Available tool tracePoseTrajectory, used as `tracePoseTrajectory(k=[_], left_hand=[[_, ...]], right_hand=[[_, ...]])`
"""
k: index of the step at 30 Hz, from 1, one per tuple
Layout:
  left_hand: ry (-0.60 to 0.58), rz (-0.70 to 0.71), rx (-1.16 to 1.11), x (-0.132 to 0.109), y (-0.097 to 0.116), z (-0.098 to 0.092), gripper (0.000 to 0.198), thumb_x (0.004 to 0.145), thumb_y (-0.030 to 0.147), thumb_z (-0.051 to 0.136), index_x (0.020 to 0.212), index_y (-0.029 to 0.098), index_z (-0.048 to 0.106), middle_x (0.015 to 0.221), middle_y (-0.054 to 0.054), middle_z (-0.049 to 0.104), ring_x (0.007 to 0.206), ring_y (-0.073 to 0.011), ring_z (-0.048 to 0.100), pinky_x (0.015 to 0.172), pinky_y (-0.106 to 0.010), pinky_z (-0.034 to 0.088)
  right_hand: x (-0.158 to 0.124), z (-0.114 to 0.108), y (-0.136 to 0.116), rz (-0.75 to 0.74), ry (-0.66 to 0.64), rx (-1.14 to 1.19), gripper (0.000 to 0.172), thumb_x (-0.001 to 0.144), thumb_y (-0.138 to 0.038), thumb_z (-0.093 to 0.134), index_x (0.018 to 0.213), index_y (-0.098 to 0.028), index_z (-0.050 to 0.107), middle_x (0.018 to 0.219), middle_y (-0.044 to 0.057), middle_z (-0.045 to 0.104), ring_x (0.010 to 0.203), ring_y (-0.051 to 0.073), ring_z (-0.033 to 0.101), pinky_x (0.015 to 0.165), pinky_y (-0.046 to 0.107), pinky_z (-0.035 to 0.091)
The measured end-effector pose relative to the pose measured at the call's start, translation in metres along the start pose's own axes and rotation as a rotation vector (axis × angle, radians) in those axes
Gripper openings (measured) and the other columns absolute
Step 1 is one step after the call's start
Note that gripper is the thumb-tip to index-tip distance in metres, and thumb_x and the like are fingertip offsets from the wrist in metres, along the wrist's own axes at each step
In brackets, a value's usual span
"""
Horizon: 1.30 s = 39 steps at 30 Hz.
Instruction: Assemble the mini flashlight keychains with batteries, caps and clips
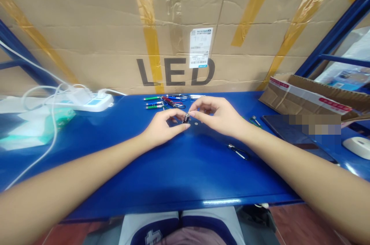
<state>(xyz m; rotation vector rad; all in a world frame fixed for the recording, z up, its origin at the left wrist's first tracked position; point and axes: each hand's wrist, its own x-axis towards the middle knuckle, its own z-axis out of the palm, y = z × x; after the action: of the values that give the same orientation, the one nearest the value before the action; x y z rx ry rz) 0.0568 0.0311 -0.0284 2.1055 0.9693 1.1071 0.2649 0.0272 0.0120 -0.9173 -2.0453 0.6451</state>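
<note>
Between the thumb and forefinger of my left hand (160, 126) is a small black cylinder (185, 119) with a shiny end, standing tilted. My right hand (217, 117) meets it from the other side, thumb and forefinger pinched at its upper end. Anything inside that pinch is too small to name. Just below the right fingers, a small silver disc (196, 124) lies on the blue table (173, 171). A thin black and silver pen-shaped piece with a cord (238, 151) lies below my right wrist.
Behind my hands lie several slim pen-shaped pieces (153, 98) in green, red, blue and silver. A white power strip (98, 102) with cables and plastic bags (37, 125) is at left. At right are an open carton (306, 96), a dark tablet (289, 133) and a white mouse (357, 147).
</note>
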Motion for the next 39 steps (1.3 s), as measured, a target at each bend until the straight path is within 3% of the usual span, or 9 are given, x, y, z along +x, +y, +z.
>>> tracePoseTrajectory(k=[8,13,21,30,39], left_hand=[[0.005,-0.013,-0.025,0.0004,-0.0005,0.0002,0.023,0.076,0.033,0.076,0.093,0.017,0.071,0.092,-0.005,0.074,0.085,-0.0182,0.067,0.08,-0.032,0.053],[0.018,-0.04,-0.076,0.0021,-0.0005,-0.0009,0.024,0.076,0.031,0.076,0.095,0.016,0.071,0.092,-0.005,0.073,0.084,-0.0176,0.066,0.078,-0.03,0.054],[0.022,-0.024,-0.045,0.0005,0.001,-0.0002,0.024,0.077,0.032,0.076,0.095,0.016,0.071,0.094,-0.005,0.073,0.085,-0.0179,0.066,0.079,-0.03,0.053],[0.024,0.014,0.007,-0.0006,-0.0013,-0.0004,0.024,0.076,0.032,0.077,0.094,0.017,0.073,0.095,-0.006,0.075,0.086,-0.0187,0.067,0.081,-0.032,0.054],[0.02,0.023,0.011,0.0001,-0.0017,-0.0002,0.024,0.078,0.032,0.076,0.097,0.017,0.073,0.096,-0.006,0.075,0.086,-0.0179,0.066,0.081,-0.031,0.054]], right_hand=[[-0.0023,0.0018,0.0035,-0.236,0.037,-0.158,0.009,0.087,-0.021,0.063,0.087,-0.017,0.071,0.087,0.006,0.072,0.069,0.014,0.061,0.065,0.027,0.048],[-0.003,-0.0003,0.0009,-0.403,0.023,-0.235,0.012,0.088,-0.015,0.061,0.09,-0.018,0.072,0.09,0.007,0.075,0.084,0.019,0.067,0.079,0.032,0.052],[-0.0031,-0.001,0.0034,-0.35,0.032,-0.243,0.008,0.087,-0.017,0.063,0.086,-0.019,0.071,0.087,0.005,0.074,0.074,0.017,0.065,0.066,0.028,0.05],[-0.0033,-0.0003,0.0028,-0.274,0.0,-0.227,0.004,0.087,-0.019,0.065,0.084,-0.018,0.068,0.087,0.005,0.072,0.07,0.015,0.062,0.066,0.027,0.048],[-0.0027,-0.0001,0.0043,-0.346,0.028,-0.191,0.009,0.087,-0.016,0.065,0.082,-0.019,0.071,0.085,0.005,0.074,0.08,0.018,0.067,0.075,0.032,0.051]])
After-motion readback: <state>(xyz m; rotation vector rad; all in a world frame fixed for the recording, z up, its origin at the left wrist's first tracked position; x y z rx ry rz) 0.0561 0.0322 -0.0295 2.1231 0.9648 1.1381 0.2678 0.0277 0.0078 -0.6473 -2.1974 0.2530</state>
